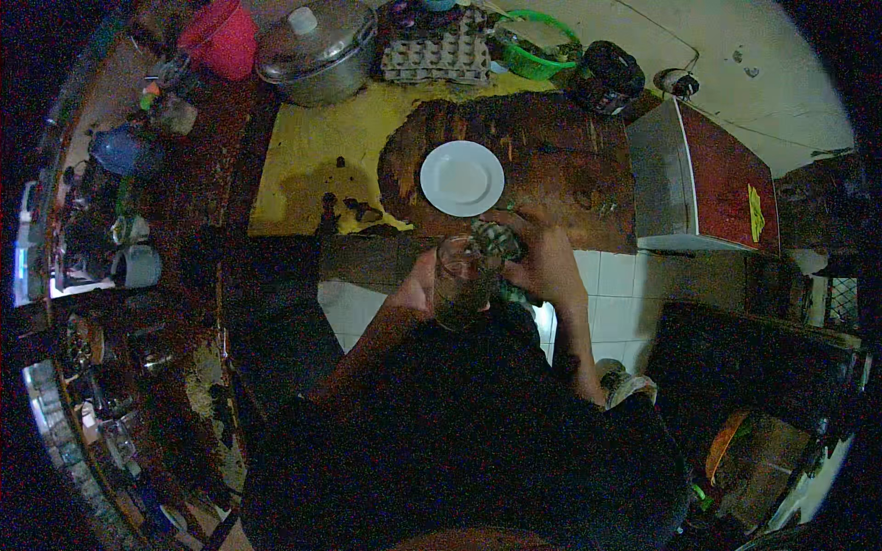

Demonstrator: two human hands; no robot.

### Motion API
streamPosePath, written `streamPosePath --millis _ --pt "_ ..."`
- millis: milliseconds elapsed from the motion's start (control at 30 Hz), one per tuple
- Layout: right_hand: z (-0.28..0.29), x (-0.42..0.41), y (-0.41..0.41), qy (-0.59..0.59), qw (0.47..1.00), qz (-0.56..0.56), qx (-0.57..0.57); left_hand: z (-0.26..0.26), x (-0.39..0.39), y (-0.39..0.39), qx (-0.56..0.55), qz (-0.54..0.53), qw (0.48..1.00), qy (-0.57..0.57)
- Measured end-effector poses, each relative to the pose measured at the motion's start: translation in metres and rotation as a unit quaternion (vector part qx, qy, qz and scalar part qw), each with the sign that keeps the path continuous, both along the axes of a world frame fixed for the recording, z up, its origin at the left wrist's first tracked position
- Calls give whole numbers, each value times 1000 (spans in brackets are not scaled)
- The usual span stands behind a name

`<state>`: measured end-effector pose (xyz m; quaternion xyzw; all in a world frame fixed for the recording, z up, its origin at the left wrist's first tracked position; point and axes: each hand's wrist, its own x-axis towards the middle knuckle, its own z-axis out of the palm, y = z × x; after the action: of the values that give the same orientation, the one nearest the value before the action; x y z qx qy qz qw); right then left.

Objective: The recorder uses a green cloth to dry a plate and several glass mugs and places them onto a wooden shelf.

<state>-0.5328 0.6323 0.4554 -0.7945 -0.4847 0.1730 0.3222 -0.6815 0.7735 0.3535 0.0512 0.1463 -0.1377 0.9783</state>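
Observation:
My left hand (pixel 419 281) is wrapped around the side of a clear drinking glass (pixel 460 289), close in front of my dark shirt. In my right hand (pixel 548 258) is a bunched checkered cloth (pixel 497 240), pressed near the upper right of the glass. Whether the cloth reaches inside the glass is hard to tell in the dim light. Just beyond my hands a white plate (pixel 455 179) rests on the worn, dark part of the wooden table (pixel 565 158).
Along the table's far side stand a lidded metal pot (pixel 317 58), stacked egg trays (pixel 437 55), a green basket (pixel 534 65) and a dark bundle (pixel 610 76). A red-fronted cabinet (pixel 730 172) is at the right. On the left counter sit a mug (pixel 138 266) and a blue item (pixel 120 148).

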Motion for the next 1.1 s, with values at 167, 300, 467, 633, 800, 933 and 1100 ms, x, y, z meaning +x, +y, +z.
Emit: streamPosePath --millis 167,300,467,633,800,933,1100 --pt "13 8 -13 77 995 32 -57 10 -7 -1 96 33 991 88" --pt "28 -12 -18 246 966 -66 42 23 0 -4 -6 127 990 57" --pt "-59 -40 -5 213 966 -138 44 12 17 8 162 270 941 127" --pt "-26 -61 21 235 942 -153 186 68 45 7 328 455 799 216" --pt "-21 -56 35 -13 925 -143 351 102 39 -2 444 521 700 204" --pt "-47 -57 38 -48 900 -111 418 74 36 7 447 449 741 222" --pt "-43 -74 40 438 802 -273 300 79 47 6 495 554 661 106"
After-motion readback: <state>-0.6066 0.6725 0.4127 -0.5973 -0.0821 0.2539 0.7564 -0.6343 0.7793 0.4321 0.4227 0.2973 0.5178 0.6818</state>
